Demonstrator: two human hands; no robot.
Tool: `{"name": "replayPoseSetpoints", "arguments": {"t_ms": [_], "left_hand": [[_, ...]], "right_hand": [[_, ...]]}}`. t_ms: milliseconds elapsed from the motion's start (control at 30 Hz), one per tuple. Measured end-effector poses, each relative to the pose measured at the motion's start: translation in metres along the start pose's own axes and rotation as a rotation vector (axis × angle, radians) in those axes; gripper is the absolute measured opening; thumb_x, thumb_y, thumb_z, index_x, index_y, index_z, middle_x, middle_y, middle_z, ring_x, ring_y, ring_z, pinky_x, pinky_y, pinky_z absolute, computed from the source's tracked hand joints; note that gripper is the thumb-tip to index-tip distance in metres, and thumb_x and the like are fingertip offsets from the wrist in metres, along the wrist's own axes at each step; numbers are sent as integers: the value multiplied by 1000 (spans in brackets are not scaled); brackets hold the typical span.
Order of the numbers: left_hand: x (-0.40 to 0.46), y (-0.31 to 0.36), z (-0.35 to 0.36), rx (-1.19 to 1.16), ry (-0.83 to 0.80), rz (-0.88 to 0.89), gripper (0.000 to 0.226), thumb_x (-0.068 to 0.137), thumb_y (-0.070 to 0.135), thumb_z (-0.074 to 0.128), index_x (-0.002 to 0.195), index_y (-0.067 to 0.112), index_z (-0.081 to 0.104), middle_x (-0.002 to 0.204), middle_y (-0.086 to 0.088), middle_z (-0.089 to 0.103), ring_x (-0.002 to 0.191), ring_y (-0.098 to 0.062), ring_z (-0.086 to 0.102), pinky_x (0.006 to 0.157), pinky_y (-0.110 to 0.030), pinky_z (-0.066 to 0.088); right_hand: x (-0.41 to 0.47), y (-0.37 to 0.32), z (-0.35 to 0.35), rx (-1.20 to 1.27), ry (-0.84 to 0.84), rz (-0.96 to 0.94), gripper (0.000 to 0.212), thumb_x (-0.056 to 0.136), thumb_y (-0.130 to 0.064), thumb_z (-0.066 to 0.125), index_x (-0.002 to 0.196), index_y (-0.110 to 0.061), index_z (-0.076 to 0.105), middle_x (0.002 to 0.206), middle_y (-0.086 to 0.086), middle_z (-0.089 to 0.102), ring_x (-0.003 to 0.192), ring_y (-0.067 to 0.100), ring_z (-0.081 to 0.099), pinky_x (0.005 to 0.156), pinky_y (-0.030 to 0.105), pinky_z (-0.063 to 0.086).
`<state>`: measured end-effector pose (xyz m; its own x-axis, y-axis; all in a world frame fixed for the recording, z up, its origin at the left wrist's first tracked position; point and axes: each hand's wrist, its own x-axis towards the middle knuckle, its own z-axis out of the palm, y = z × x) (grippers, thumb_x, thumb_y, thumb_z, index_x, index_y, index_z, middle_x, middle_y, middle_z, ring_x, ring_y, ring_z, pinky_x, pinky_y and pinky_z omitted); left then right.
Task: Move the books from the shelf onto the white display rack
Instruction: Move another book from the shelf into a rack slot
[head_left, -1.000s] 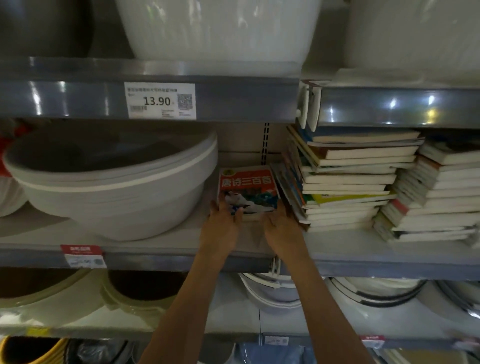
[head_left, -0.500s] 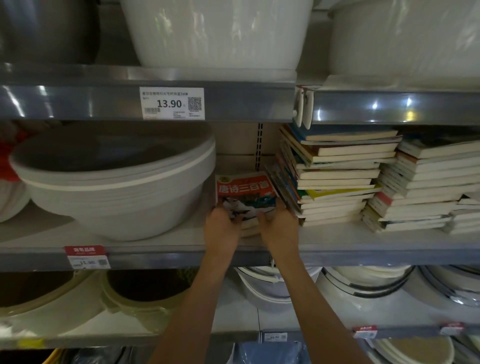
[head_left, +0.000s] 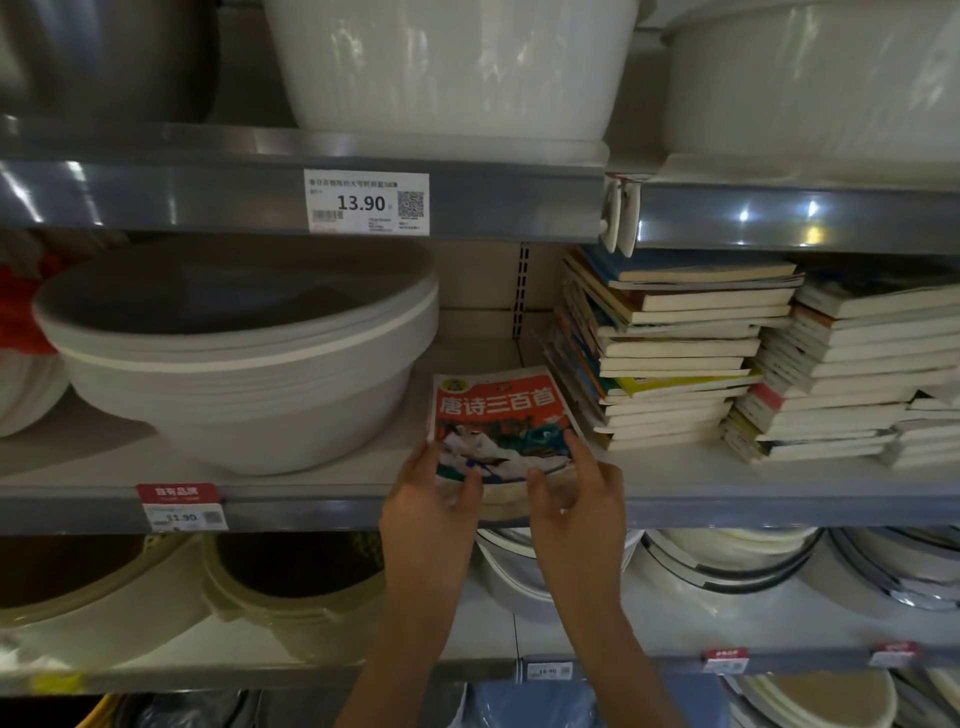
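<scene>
Two hands, left (head_left: 434, 499) and right (head_left: 574, 499), grip one red book (head_left: 501, 421). Right of the grip stand three book stacks (head_left: 675, 353). Left sits one basin stack (head_left: 239, 353). Five price tags (head_left: 366, 201) show.

arms: bare, no sleeves | left hand (head_left: 434, 496): bare | right hand (head_left: 576, 499): bare

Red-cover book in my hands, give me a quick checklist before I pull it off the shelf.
1. Left hand grips the red-cover book: ok.
2. Right hand grips its other side: ok.
3. Book apart from the stacked white basins: ok.
4. Book apart from the leaning book stack: ok, though close.
5. More books underneath held together: cannot tell.
6. White display rack in view: not ok.
</scene>
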<state>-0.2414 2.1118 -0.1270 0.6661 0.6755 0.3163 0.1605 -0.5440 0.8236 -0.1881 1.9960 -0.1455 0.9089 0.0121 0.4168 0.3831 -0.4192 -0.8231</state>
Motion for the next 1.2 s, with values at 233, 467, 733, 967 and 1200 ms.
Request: {"name": "replayPoseSetpoints", "arguments": {"t_ms": [233, 467, 733, 967, 1200], "left_hand": [[-2, -7, -7, 49, -67, -13, 40, 94, 33, 65, 130, 16, 59, 135, -4, 52, 97, -17, 62, 79, -15, 40], [9, -10, -6, 72, -149, 14, 44, 101, 38, 50, 140, 19, 52, 134, -5, 55, 108, -21, 62, 85, -25, 46], [5, -19, -9, -27, -166, 94, 45, 99, 28, 55, 142, 17, 49, 134, -6, 61, 106, -20, 66, 91, -33, 55], [-29, -28, -28, -184, -77, 77, 65, 89, 17, 73, 148, 16, 45, 147, -6, 51, 121, -6, 50, 90, 6, 32], [-51, -25, -41, -323, -127, 63, 81, 83, 14, 78, 152, 28, 37, 148, 10, 49, 131, 0, 46, 106, -14, 40]], "right_hand": [[3, 0, -7, -72, -108, 181, 57, 87, -32, 73, 137, -20, 48, 111, -3, 41, 98, 17, 52, 78, 21, 39], [26, -14, -8, -71, -201, 274, 26, 97, -30, 59, 119, -19, 54, 112, 0, 61, 94, 14, 54, 79, 24, 38], [12, -11, -3, -77, -130, 138, 38, 100, -17, 54, 137, -11, 50, 123, 9, 65, 110, 24, 62, 81, 19, 44], [-33, -12, -13, 209, 9, 29, 46, 96, -11, 59, 140, -19, 47, 116, 1, 65, 100, 3, 62, 77, 4, 47], [-68, -21, -30, 316, 149, -38, 56, 91, -24, 56, 142, -32, 34, 128, 7, 60, 113, 8, 61, 83, 9, 50]]}}
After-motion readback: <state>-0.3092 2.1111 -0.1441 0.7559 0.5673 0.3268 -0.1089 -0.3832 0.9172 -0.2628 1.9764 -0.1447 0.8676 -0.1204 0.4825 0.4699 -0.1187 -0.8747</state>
